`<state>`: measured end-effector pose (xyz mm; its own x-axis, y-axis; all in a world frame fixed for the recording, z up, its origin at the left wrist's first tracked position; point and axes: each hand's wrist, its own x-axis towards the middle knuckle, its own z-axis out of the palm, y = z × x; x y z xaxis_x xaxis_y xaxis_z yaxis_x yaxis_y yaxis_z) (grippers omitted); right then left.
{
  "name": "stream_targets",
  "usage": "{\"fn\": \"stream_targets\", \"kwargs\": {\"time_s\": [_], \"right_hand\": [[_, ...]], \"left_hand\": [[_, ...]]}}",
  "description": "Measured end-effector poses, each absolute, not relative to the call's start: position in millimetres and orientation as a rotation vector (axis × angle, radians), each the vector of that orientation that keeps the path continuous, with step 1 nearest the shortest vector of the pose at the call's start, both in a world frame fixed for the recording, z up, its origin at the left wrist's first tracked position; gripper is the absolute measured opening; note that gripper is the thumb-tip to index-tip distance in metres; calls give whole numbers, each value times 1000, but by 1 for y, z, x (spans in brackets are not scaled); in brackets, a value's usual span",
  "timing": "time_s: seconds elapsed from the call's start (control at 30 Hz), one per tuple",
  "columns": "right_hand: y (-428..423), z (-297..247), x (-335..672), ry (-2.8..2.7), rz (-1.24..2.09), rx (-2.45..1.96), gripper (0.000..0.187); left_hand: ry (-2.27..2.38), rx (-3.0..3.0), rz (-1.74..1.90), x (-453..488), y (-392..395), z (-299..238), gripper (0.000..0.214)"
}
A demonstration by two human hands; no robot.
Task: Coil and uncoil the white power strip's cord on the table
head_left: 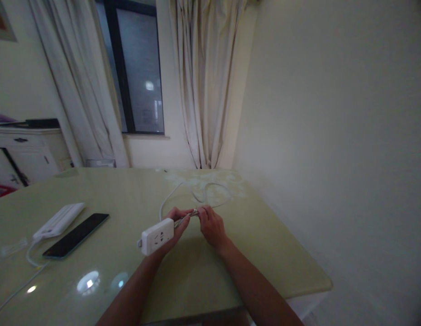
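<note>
My left hand (pixel 177 224) is closed around a white power strip (pixel 157 236), which it holds just above the pale green table (pixel 136 280). My right hand (pixel 211 226) is closed in a pinch on a thin grey cable end (pixel 189 215) stretched between both hands. The strip's white cord (pixel 210 195) loops across the table behind my hands.
A dark phone (pixel 76 235) lies face up at left, beside a second white power strip (pixel 59 220) with its cord trailing toward the near edge. The table ends close to the right wall. Curtains, a window and a white cabinet (pixel 27 151) stand behind.
</note>
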<state>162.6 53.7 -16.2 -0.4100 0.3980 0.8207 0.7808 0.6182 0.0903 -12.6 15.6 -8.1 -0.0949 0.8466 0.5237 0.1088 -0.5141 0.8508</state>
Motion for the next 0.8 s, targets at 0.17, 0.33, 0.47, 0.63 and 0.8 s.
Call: {"fn": "stream_targets", "kwargs": {"time_s": [0.17,0.33,0.47,0.63,0.8], "right_hand": [[53,-16,165,-1960,-590,-949,18],[43,-7,161,-1959,-418,-801,16],[40,-5,159,-1962,-386,-721,41],[40,-7,159,-1996,-400,-728,56],[41,-7,160,-1990,-382,-764,57]], "left_hand": [[990,1508,1633,-12,15,1,28],[936,1164,1711,-20,16,3,32],[812,951,1737,-21,17,7,29],[789,965,1714,-19,17,9,31],[859,1225,1690,-21,12,11,36]]}}
